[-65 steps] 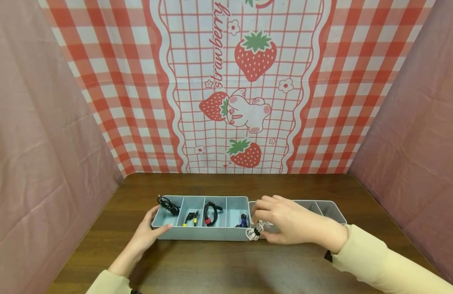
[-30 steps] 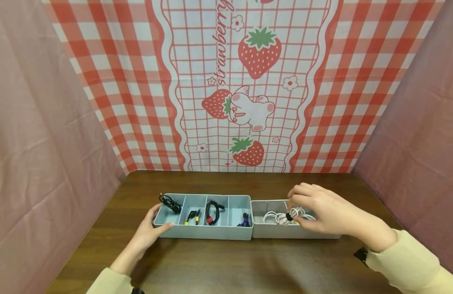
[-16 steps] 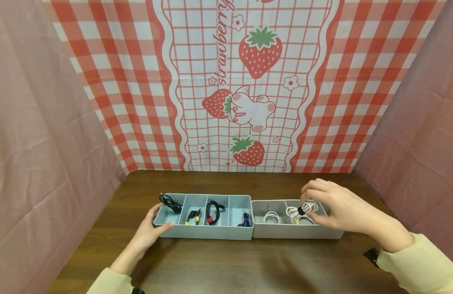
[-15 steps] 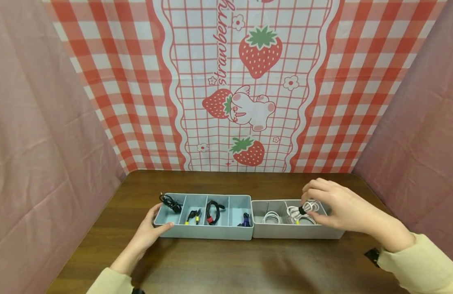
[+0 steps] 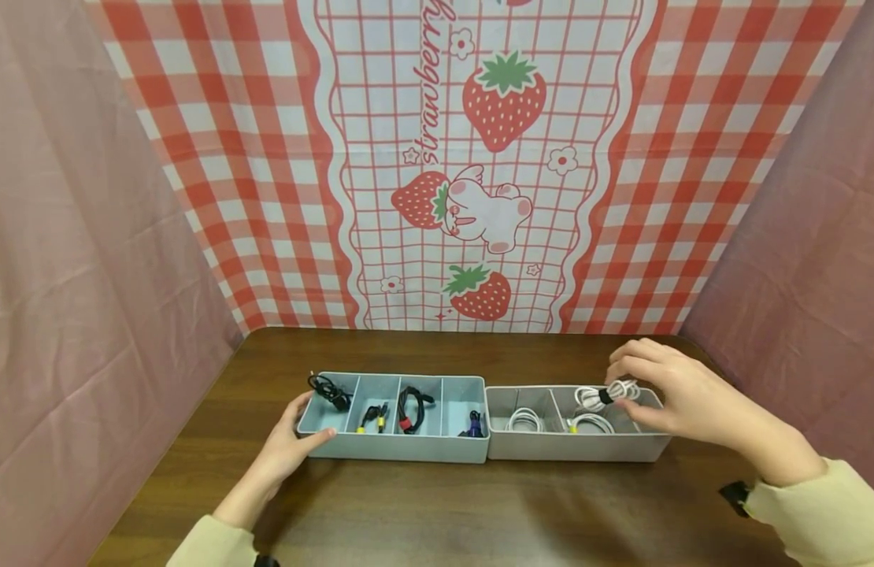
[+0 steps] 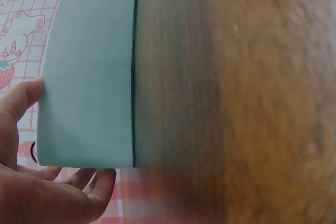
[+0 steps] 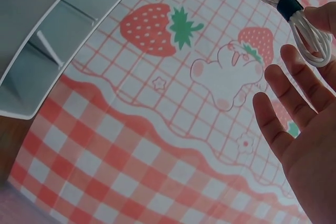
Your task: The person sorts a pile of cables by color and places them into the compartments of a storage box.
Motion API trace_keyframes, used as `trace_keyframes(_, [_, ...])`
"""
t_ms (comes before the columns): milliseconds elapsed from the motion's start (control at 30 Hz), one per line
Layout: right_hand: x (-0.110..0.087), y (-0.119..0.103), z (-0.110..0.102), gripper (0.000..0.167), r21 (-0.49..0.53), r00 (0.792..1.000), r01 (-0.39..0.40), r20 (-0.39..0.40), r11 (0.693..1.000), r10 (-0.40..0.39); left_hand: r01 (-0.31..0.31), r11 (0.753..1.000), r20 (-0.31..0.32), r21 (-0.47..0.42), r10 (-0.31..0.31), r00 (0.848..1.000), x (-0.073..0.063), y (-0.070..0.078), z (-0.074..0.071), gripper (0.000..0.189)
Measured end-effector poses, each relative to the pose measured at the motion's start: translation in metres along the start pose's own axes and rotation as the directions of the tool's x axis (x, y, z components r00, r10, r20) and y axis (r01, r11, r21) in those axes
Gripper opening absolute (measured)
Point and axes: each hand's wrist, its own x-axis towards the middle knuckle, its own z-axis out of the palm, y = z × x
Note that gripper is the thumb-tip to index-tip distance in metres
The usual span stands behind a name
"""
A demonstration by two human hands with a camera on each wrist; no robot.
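My right hand (image 5: 681,398) pinches a bundled white cable (image 5: 591,398) with a black strap round its middle, above the right part of the grey divided box (image 5: 572,449). In the right wrist view the white cable hangs between thumb and forefinger, the other fingers spread. My left hand (image 5: 281,449) grips the left end of the blue divided box (image 5: 401,449), thumb on its front rim and fingers round the end. Inside the blue box lie a black cable (image 5: 331,394), a short black cable with yellow bands (image 5: 372,417), a black coil with a red tie (image 5: 412,409) and a purple-tied cable (image 5: 474,424).
Two more white cables lie in the grey box: a plain coil (image 5: 525,420) and one with a yellow tie (image 5: 594,425). Both boxes stand end to end on the brown wooden table (image 5: 423,512). A strawberry-print cloth (image 5: 465,197) hangs behind, pink cloth at the sides.
My right hand has carried the white cable rightward, from near the blue box's right end over the grey box to its right part. The left hand keeps its grip on the blue box.
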Motion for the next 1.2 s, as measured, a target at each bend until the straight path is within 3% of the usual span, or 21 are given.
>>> trace_keyframes(167, [-0.007,0.006,-0.001,0.025,-0.002,1.0,-0.013,-0.02,1.0,0.013,0.005,1.0,0.006,-0.005,-0.005,1.0,0.002,-0.002,0.0,0.081])
trace_keyframes(400, [-0.016,0.012,-0.002,0.033,-0.031,0.998,-0.042,-0.049,0.999,0.04,0.004,1.0,0.006,-0.011,-0.004,1.0,0.002,-0.002,0.0,0.081])
trace_keyframes(633, [-0.027,0.021,-0.002,0.02,-0.004,0.996,-0.074,-0.057,0.997,0.073,0.003,1.0,0.0,0.002,-0.003,1.0,-0.001,0.001,0.0,0.081])
trace_keyframes(767, [-0.032,0.026,0.0,0.028,-0.004,0.995,-0.08,-0.068,0.997,0.079,-0.002,1.0,-0.002,0.003,0.002,1.0,-0.001,0.001,0.0,0.081])
trace_keyframes(933, [-0.038,0.031,0.001,0.026,-0.002,0.993,-0.092,-0.075,0.996,0.092,0.0,1.0,-0.005,-0.002,0.0,1.0,-0.001,0.001,0.0,0.08])
trace_keyframes(1100, [-0.045,0.037,0.004,0.039,-0.014,0.99,-0.109,-0.088,0.994,0.107,0.001,1.0,-0.006,-0.003,-0.001,1.0,0.0,0.002,0.0,0.08])
trace_keyframes(1200, [-0.049,0.04,0.004,0.023,-0.01,0.989,-0.121,-0.091,0.993,0.12,-0.001,1.0,-0.004,0.0,0.001,1.0,-0.001,0.002,0.0,0.08])
